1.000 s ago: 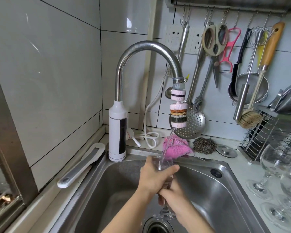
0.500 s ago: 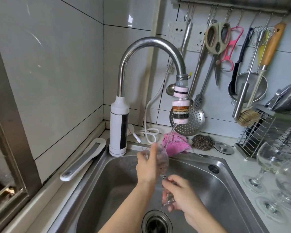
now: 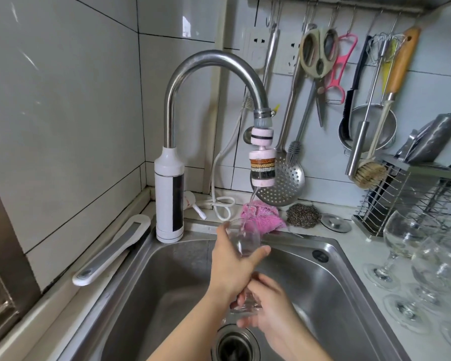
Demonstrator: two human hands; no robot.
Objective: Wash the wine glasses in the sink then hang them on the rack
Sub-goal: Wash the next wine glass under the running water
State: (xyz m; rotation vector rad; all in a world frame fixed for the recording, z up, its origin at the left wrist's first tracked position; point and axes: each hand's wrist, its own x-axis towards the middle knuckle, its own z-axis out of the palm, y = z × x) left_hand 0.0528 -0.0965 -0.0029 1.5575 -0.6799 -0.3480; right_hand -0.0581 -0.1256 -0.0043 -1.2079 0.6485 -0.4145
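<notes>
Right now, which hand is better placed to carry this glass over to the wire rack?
Probably the right hand: it grips the wine glass at its foot, on the side of the wire rack. The left hand holds the bowl, farther away.

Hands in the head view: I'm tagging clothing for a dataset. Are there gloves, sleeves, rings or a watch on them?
No. The left hand and right hand are bare: no gloves, rings, watch or bracelet show. Both forearms are uncovered to the frame's lower edge; no sleeve shows.
</notes>
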